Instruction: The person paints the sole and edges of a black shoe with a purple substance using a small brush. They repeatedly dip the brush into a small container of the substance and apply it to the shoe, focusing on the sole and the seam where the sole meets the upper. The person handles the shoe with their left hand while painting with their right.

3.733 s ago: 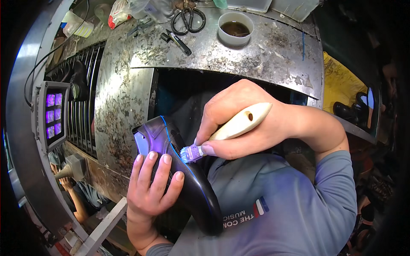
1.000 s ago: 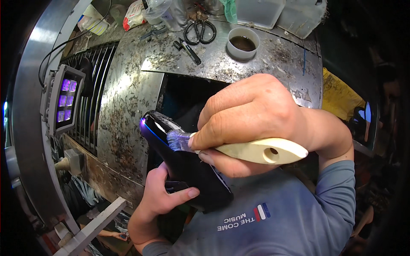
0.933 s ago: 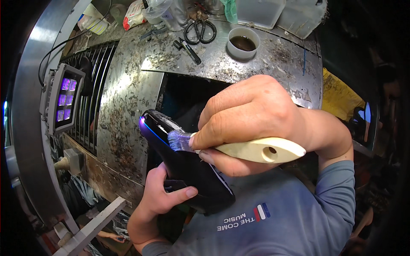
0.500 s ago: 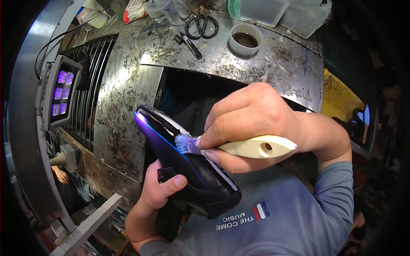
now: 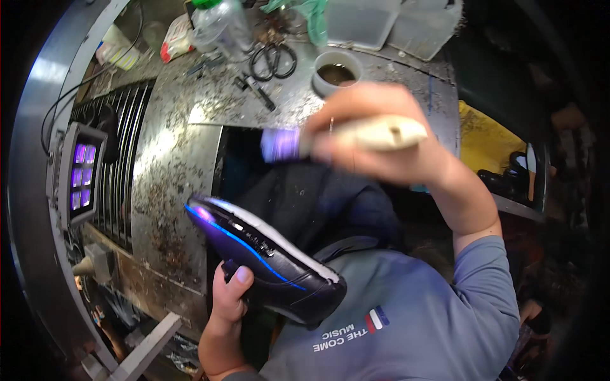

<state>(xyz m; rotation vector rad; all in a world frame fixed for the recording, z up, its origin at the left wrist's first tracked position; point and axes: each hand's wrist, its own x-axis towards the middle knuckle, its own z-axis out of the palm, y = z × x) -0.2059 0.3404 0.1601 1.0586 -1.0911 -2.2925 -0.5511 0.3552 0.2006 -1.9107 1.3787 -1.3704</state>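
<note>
A black shoe [image 5: 289, 276] lies tilted on its side in my left hand [image 5: 230, 295], the thumb over a small black tab on it. A glowing blue line runs along its upper, beside a glossy dark band and a pale edge. Above and apart from the shoe, my right hand [image 5: 397, 162] grips a flat brush [image 5: 378, 133] by its cream handle. Motion blurs the brush, and its bristles look violet. Just beyond that hand stands a white cup [image 5: 356, 68] of dark brown liquid.
A lamp with violet cells [image 5: 82, 174] stands at left by metal bars. On the stained metal bench [image 5: 168, 190] are black-handled scissors [image 5: 273, 62], a black marker-like tool [image 5: 259, 95] and a green-capped bottle [image 5: 222, 32]. Clear plastic bins [image 5: 424, 30] sit at the back.
My right hand has lifted the brush off the shoe and carried it away toward the cup. The shoe, still in my left hand, sits slightly lower, and the view has shifted.
</note>
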